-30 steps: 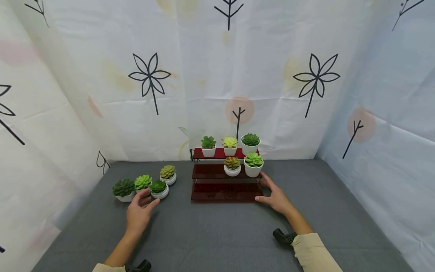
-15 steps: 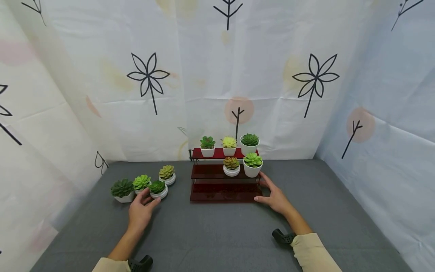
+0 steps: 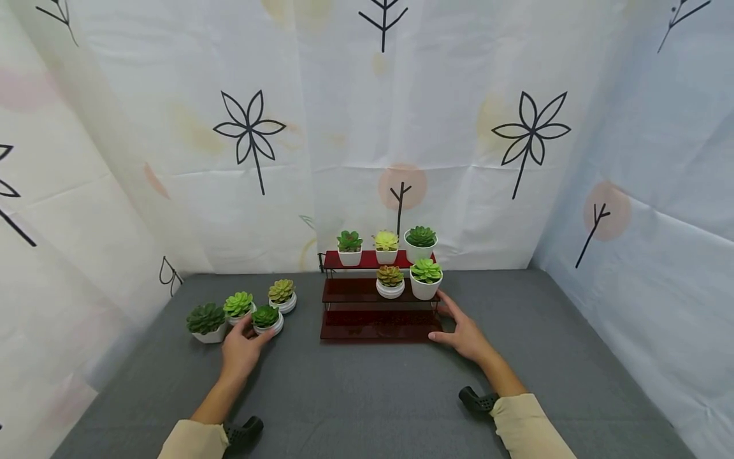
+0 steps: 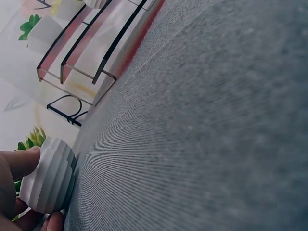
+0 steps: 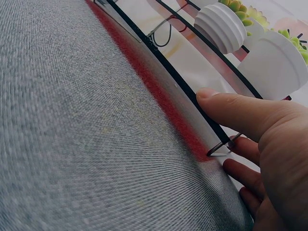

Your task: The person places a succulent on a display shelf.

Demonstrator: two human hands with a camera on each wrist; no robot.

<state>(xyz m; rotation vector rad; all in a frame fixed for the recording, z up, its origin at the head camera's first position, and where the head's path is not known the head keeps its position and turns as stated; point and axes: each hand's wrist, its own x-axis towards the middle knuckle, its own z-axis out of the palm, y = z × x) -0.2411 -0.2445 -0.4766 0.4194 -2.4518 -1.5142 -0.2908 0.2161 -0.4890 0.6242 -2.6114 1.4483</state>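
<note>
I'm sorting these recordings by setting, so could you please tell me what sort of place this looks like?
Probably a staged tabletop recording area: a grey table enclosed on three sides by creased, printed hangings, with potted succulents and a red tiered stand set out on it.

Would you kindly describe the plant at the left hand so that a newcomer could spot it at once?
On the grey table, left of the red stand, sit four potted plants. The left hand has its thumb and fingers on one plant. Among the four, it alone pairs dark green leaves with a ribbed white pot.
</note>
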